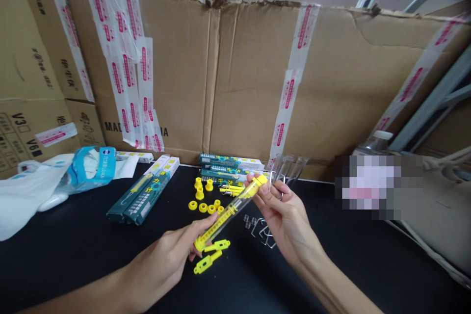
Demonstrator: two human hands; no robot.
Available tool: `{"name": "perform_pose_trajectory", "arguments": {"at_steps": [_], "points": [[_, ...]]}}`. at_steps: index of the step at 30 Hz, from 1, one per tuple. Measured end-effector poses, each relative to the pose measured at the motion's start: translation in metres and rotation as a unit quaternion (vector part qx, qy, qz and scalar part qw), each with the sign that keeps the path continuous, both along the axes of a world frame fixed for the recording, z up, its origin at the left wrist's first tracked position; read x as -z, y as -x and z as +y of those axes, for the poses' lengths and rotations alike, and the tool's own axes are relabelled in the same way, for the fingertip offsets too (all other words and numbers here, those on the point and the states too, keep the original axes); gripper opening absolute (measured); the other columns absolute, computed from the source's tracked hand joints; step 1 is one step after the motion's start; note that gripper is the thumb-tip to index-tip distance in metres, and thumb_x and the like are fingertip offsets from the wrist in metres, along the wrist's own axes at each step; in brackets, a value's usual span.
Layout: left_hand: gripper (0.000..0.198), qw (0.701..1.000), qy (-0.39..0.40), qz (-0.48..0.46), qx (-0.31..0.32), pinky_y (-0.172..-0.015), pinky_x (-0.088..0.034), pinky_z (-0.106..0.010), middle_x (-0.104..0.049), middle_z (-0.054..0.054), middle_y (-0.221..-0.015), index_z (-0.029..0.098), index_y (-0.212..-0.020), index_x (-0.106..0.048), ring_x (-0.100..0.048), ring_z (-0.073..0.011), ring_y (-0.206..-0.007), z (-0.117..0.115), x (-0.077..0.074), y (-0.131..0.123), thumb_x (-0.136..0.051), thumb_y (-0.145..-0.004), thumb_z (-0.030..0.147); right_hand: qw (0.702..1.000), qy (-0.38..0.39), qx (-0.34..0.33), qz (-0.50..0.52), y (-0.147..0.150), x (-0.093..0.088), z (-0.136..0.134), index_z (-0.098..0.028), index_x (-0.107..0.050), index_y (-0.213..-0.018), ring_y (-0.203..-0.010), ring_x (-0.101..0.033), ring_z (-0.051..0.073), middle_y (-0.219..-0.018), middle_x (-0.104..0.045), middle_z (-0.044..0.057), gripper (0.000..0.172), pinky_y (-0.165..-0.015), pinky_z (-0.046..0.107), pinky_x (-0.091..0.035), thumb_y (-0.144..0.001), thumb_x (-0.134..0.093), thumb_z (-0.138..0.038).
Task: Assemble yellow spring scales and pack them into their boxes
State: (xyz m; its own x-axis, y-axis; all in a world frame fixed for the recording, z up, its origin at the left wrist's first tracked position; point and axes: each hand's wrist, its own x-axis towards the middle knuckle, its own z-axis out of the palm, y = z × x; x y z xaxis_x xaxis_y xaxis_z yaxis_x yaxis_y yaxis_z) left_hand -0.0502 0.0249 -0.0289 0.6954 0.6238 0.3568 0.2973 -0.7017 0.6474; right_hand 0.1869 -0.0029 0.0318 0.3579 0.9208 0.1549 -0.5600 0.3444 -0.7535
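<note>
Both my hands hold a clear tube with yellow ends (230, 212) slantwise above the black table (73, 240). My left hand (172, 255) pinches its lower yellow end, fingers closed. At the upper yellow cap, my right hand (283, 211) grips the tube and also holds a thin metal piece. Two flat yellow hook parts (210, 255) lie just under the left fingers. Several small yellow caps and rings (204, 201) lie beyond the tube. Bent metal wire hooks (261, 229) lie below the right hand.
Dark green product boxes (143, 196) lie to the left and more (228, 164) at the back. Clear empty tubes (289, 167) lean by the cardboard wall (239, 83). White and blue plastic bags (55, 181) sit far left. A blurred patch and a bottle are at right.
</note>
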Motion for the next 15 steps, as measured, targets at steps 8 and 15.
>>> {"name": "perform_pose_trajectory", "arguments": {"at_steps": [8,15], "points": [[0.066,0.999,0.013,-0.03,0.0,-0.082,-0.058,-0.017,-0.071,0.001,-0.116,0.03,-0.148,-0.045,-0.07,-0.0115,-0.085,0.002,0.01,0.0,-0.039,-0.088,0.002,1.0,-0.002,-0.007,-0.004,-0.002,0.001,0.002,-0.019,-0.06,-0.072,-0.099,-0.076,0.028,-0.081,-0.077,0.003,0.032,-0.099,0.042,-0.058,-0.064,-0.091,-0.014],[0.063,0.998,0.043,-0.038,-0.001,-0.078,-0.059,-0.017,-0.072,0.0,-0.113,0.03,-0.148,-0.046,-0.07,-0.0134,-0.087,0.001,0.013,-0.002,-0.04,-0.09,0.006,1.0,-0.005,0.001,0.005,-0.002,0.001,0.002,-0.021,-0.055,-0.071,-0.1,-0.076,0.028,-0.076,-0.075,-0.002,0.039,-0.097,0.042,-0.06,-0.06,-0.092,-0.013]]}}
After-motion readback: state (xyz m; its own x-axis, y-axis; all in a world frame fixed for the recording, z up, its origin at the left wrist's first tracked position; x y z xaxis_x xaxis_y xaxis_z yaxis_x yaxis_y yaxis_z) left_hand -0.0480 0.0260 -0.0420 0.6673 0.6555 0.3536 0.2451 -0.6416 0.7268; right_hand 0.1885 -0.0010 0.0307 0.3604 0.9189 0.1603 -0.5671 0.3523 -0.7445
